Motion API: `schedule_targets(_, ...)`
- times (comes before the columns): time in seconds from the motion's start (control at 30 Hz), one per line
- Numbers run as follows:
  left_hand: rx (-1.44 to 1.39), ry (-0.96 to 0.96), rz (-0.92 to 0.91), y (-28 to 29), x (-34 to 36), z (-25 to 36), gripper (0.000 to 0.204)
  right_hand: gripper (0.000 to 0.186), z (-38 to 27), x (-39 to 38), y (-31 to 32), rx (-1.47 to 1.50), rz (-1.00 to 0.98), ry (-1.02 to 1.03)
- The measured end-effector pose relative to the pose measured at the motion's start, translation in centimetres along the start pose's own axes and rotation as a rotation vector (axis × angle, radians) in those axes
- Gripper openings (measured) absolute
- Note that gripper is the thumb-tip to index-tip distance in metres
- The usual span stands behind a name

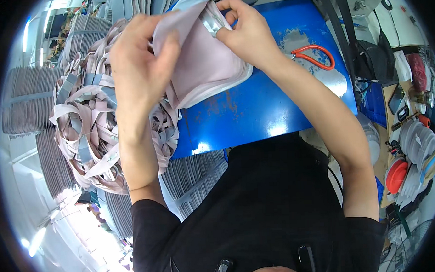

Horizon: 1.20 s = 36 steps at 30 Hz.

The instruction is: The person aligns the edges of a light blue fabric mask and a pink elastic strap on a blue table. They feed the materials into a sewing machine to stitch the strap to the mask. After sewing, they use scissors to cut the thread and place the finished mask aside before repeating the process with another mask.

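Observation:
A pale pink fabric piece with pale edging (206, 74) lies at the top of the blue work surface (226, 126). My left hand (138, 57) grips its left side, fingers curled round the raised layer. My right hand (242, 34) pinches the upper right edge beside a shiny grey strip (211, 21); its fingertips are partly hidden. To the right of the fabric lie red-handled snips (315, 53), their tip hidden behind my right forearm.
A big tangle of pink and grey straps (85, 121) fills the left side, with bundled grey stacks (29, 97) behind and below it. Black straps (338, 26) hang by the surface's right edge. A side bench (401, 177) holds plastic discs, tools and a phone.

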State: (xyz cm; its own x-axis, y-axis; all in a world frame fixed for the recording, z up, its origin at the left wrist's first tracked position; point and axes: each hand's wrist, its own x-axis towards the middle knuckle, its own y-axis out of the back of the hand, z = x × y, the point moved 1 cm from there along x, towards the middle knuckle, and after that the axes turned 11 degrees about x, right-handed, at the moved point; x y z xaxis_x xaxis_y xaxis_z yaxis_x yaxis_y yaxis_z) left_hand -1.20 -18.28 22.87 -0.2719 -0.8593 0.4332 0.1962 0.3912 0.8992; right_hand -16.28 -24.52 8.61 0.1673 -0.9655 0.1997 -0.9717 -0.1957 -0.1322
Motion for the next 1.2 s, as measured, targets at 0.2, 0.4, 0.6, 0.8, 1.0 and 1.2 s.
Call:
schedule_targets(0.2, 0.018, -0.169, 0.103, -3.0, -1.7, 1.9, 0.027, 0.043, 1.8, -2.9, 2.7, -0.125, -0.019, 0.05)
schedule_targets(0.4, 0.057, -0.202, 0.011, -7.6, -4.3, 3.7, 0.039, 0.025, -0.6, -5.4, 3.5, 0.36, -0.048, -0.317)
schedule_targets(0.6, 0.052, -0.199, -0.006, -7.6, -2.9, 2.3, 0.038, 0.025, -1.0, -4.0, 1.9, 0.547, -0.025, -0.396)
schedule_targets(0.8, 0.122, -0.217, 0.002, -8.3, -0.1, -0.2, 0.032, 0.024, -0.1, -0.3, 0.6, 0.59, -0.026, -0.406)
schedule_targets(1.0, 0.101, -0.244, 0.113, -9.2, 1.3, -2.0, 0.04, 0.028, 0.8, 2.2, -0.7, 0.565, 0.133, -0.418)
schedule_targets(1.2, -0.056, -0.096, 0.157, -11.1, -6.2, -0.7, 0.061, 0.025, 1.9, 2.8, -1.8, 0.556, 0.255, -0.171)
